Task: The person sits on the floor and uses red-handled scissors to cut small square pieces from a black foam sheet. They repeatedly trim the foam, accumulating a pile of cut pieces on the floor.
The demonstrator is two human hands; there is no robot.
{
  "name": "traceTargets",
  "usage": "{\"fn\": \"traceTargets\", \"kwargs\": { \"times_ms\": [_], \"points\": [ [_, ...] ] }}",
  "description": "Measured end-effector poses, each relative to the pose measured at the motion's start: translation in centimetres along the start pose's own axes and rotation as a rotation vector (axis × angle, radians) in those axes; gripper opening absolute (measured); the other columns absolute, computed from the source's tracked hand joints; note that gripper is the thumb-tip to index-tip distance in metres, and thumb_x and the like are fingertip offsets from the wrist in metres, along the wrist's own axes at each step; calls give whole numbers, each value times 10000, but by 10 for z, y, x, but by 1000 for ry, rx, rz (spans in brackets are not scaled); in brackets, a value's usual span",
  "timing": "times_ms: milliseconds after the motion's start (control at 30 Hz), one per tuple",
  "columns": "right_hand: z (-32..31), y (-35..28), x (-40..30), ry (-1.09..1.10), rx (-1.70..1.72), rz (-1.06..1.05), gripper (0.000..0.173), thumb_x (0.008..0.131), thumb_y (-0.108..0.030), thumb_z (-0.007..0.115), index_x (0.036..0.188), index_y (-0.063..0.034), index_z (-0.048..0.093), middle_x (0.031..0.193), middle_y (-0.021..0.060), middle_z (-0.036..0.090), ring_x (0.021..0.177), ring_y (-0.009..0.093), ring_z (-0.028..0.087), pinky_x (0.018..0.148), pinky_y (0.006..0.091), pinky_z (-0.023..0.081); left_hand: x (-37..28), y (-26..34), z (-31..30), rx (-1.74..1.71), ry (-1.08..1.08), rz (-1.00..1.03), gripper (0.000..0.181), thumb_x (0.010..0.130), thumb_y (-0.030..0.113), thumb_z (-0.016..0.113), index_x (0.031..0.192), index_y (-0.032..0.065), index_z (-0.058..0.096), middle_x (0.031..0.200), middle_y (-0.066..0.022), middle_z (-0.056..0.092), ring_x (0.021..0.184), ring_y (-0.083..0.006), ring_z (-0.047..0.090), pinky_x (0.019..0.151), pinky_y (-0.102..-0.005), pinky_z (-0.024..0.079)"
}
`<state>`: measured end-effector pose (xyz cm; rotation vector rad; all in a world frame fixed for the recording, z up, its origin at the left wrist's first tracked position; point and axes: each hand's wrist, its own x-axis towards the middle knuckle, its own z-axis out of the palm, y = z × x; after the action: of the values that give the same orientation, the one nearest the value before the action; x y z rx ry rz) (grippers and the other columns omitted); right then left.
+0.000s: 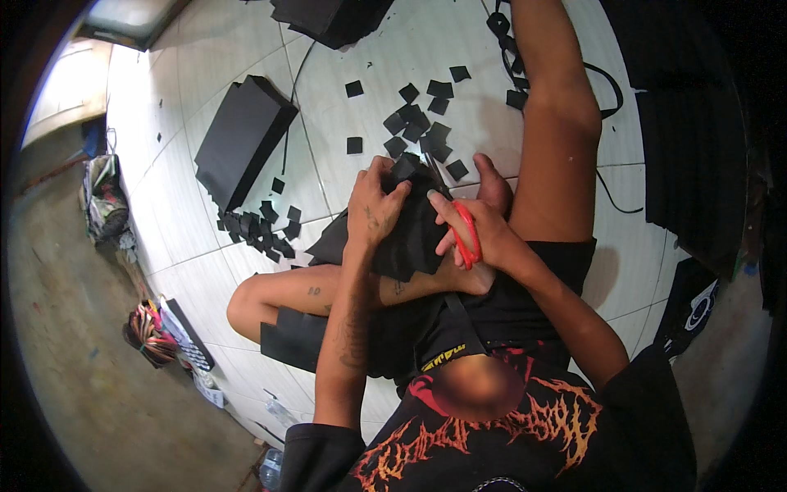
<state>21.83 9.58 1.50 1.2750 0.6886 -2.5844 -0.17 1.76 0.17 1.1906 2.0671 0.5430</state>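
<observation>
My left hand [376, 200] grips the upper edge of a black sheet of material [406, 237], thumb on top. The sheet lies bunched over my folded leg. In my right hand [476, 230] are scissors with red handles [467, 240]; their blades point up toward the sheet's top edge, beside a small black flap [406, 167]. Whether the blades touch the sheet is hard to tell. Just beyond the blades, small black squares [413, 115] are scattered on the tiled floor.
A black stack of sheets [243, 135] stands at left, with a pile of black squares [252, 230] below it. Another black stack [335, 18] is at the top. Black straps [507, 46] lie by my extended leg. Dark stacked material [688, 154] is at right, plastic bottles [272, 467] at lower left.
</observation>
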Motion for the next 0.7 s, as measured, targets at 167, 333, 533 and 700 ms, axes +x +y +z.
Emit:
{"fn": "traceTargets", "kwargs": {
  "times_ms": [167, 333, 533, 700],
  "points": [
    [-4, -1, 2, -13, 127, 107, 954, 1038, -749, 531, 1222, 185, 599, 773, 357, 717, 457, 358, 674, 512, 457, 581, 2, -6, 2, -73, 25, 19, 453, 924, 330, 786, 1281, 94, 640, 1165, -215, 699, 1079, -395, 675, 934, -466, 538],
    [6, 2, -2, 83, -99, -17, 928, 1030, -748, 551, 1154, 167, 649, 764, 343, 718, 516, 375, 698, 588, 516, 587, 4, -7, -1, -174, -25, -23, 397, 935, 356, 816, 1188, 65, 720, 1074, -198, 748, 1009, -349, 712, 889, -430, 548],
    [22, 13, -15, 395, -690, -348, 876, 1040, -663, 615, 1138, 206, 678, 775, 314, 728, 858, 408, 767, 1099, 466, 481, 7, -11, 7, -322, 56, -114, 332, 978, 340, 812, 1097, 38, 743, 909, -83, 738, 841, -172, 659, 774, -314, 512],
    [28, 9, -25, 513, -1086, -515, 894, 1039, -676, 597, 1073, 210, 712, 885, 386, 732, 1015, 526, 741, 1204, 472, 402, 15, -23, 12, -567, 23, -190, 306, 1007, 323, 793, 1074, 33, 721, 897, 3, 697, 833, -86, 587, 761, -261, 460]
  ]
}}
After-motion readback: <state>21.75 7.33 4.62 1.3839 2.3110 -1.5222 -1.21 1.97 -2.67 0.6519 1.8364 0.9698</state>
